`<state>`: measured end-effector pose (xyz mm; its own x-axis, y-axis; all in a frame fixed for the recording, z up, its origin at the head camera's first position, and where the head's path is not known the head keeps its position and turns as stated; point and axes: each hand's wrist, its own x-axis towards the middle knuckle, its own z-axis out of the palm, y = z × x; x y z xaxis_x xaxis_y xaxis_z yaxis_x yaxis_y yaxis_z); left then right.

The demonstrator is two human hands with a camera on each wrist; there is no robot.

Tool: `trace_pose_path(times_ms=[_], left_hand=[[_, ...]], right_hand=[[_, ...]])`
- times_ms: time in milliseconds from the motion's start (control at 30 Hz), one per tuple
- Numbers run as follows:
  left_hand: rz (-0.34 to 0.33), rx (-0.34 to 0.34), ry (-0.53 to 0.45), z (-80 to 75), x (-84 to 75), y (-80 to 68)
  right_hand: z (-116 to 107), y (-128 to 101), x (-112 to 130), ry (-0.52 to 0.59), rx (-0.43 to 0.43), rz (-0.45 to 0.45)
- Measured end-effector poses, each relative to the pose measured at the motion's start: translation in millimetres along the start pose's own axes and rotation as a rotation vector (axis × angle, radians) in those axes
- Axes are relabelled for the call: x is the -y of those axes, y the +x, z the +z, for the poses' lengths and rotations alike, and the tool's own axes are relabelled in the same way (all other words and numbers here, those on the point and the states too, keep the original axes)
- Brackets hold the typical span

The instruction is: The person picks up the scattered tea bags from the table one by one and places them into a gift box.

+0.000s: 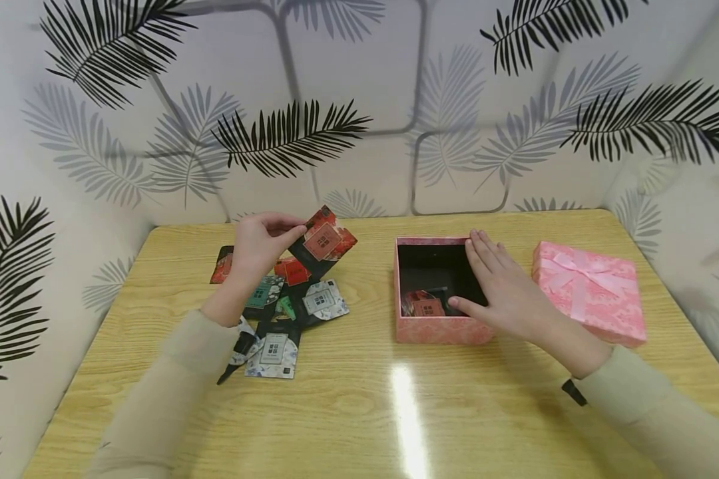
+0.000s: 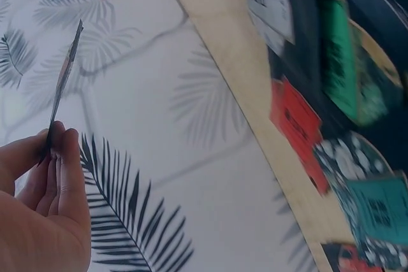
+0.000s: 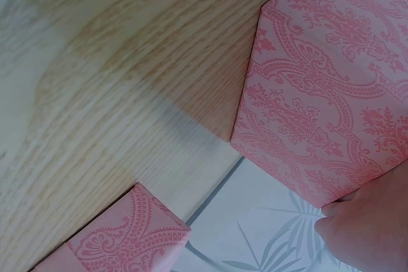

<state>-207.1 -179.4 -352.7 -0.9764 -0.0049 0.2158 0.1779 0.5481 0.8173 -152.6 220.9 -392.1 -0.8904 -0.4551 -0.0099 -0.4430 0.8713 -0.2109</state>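
My left hand (image 1: pixel 262 246) pinches a red and black sachet (image 1: pixel 323 241) between thumb and fingers, raised above a loose pile of sachets. In the left wrist view, this sachet (image 2: pixel 64 87) is seen edge-on. Below it lie a white-floral sachet (image 1: pixel 325 301), a green-labelled one (image 1: pixel 265 293) and another white-floral one (image 1: pixel 272 352). My right hand (image 1: pixel 509 289) rests on the right side of an open pink box (image 1: pixel 443 330), fingers straight and thumb spread over the opening. Inside the black interior, a red-labelled sachet (image 1: pixel 425 306) lies near the front; part of the box is hidden by the hand.
A pink lid (image 1: pixel 593 286) with a ribbon bow sits on the wooden table (image 1: pixel 335 426) to the right of the box. Behind the table stands a wall (image 1: pixel 359 173) with a leaf pattern.
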Motion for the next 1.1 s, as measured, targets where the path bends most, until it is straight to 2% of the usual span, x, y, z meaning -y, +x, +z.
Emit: trace_pose_path(times_ms=[267,467,733,1000,1100], left_hand=[[0.046,0.034,-0.083,23.1,-21.4,2.3],[0.103,0.057,-0.149,38.7,-29.7,4.3],[0.117,0.11,-0.132,62.9,-43.7,3.4],[0.197,0.179,-0.144,88.4,-57.2,1.6],[0.208,0.214,-0.129,96.9,-61.6,0.6]], right_hand=[[-1,0,0,0.0,-0.002,-0.005],[-1,0,1,-0.001,-0.002,-0.003],[-2,0,1,0.002,-0.006,-0.008],[-1,0,1,-0.002,-0.02,-0.014],[-1,0,1,-0.001,-0.03,-0.02]])
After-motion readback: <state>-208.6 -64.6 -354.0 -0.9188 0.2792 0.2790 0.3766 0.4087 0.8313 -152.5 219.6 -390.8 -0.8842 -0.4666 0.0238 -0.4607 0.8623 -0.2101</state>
